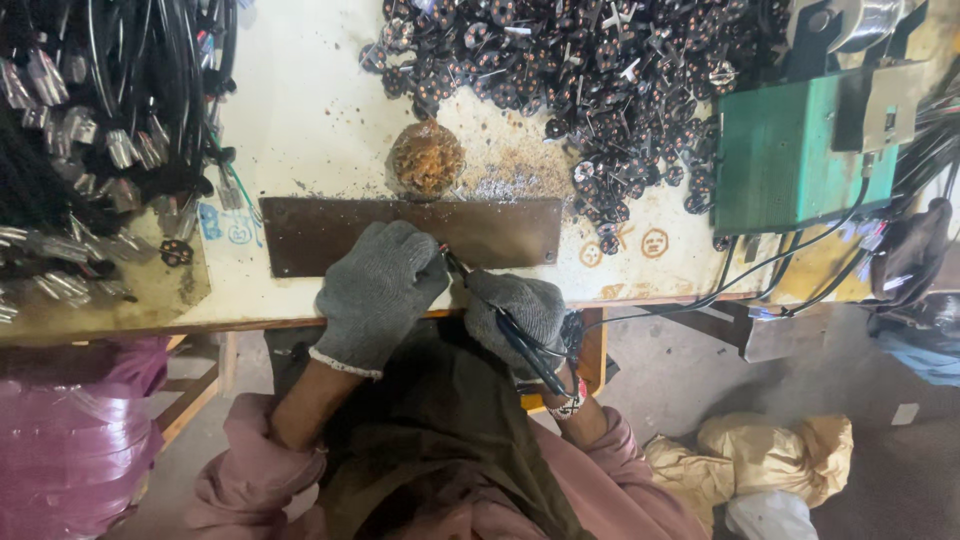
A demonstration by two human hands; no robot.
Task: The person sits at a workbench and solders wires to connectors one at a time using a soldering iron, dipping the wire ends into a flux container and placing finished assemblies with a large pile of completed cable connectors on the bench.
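Both hands wear grey knit gloves at the near edge of a pale worktable (310,120). My right hand (518,312) grips a black pen-like tool (520,340) whose tip points up toward my left hand; its black cable runs right along the table edge. My left hand (378,290) is closed over the tool's tip, on the lower edge of a brown metal plate (500,230). What it holds is hidden. A round brown wire ball (427,158) sits just beyond the plate, with silvery scraps beside it.
A heap of small round black parts with metal pins (590,70) covers the far right of the table. A green box (790,150) stands at right. Bundles of black cables with bagged ends (90,130) fill the left. Crumpled bags (770,460) lie on the floor.
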